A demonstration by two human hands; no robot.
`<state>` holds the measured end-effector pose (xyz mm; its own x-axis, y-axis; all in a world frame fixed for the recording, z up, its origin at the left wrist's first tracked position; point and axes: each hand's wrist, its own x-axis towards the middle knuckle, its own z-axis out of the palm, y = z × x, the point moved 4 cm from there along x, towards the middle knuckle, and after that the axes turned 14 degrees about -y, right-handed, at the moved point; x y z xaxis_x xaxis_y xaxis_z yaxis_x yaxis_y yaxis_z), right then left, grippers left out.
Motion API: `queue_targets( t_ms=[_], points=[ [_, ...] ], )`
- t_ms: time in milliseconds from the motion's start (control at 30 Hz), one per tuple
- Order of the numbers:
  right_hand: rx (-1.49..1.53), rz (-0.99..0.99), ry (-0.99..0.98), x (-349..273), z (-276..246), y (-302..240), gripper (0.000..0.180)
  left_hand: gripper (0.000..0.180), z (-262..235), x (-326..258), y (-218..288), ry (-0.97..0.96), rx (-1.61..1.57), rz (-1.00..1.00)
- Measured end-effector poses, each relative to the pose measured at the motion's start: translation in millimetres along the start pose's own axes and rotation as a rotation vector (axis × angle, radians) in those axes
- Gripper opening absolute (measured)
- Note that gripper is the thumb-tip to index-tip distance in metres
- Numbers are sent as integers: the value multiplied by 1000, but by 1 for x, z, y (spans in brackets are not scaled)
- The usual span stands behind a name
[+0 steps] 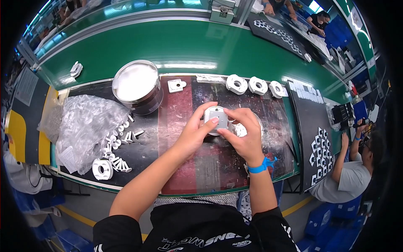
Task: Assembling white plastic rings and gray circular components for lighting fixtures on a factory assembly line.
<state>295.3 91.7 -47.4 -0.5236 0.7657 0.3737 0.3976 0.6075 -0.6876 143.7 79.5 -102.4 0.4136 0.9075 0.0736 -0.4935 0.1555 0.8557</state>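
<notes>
Over the middle of the bench, a round white housing with a square grey plate (218, 121) on its face is held between my two hands. The fingers of my left hand (193, 133) close round its left side, with the thumb pressed on the plate. My right hand (247, 136) pinches its right edge between thumb and fingers; a blue wristband (261, 165) is on that wrist. Partly hidden behind my right hand lies a round white dish-like thing (261, 126), its contents hard to make out. A flat white square part (176, 85) rests farther back.
At left stand a clear tub of white material (136, 82) and a plastic bag (90, 126), with loose white mushroom-headed pins (121, 164) and a white ring-shaped housing (102, 169). Several similar housings (236, 84) line the back right. A black board (312, 126) holds small parts; a co-worker (357, 168) sits beside it.
</notes>
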Motion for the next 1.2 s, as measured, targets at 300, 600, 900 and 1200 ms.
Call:
queue_targets(
  t_ms=[300,600,900,1200],
  points=[
    [46,-7,48,-1,10,3,49,53,4,-1,3,44,-76,52],
    [651,72,3,-2,15,14,53,55,9,-2,13,14,-121,32],
    [799,210,-143,-5,21,18,47,59,3,-4,7,-30,-25,74],
    [789,136,-133,-2,25,27,46,59,4,-4,10,2,-38,33]
  ],
)
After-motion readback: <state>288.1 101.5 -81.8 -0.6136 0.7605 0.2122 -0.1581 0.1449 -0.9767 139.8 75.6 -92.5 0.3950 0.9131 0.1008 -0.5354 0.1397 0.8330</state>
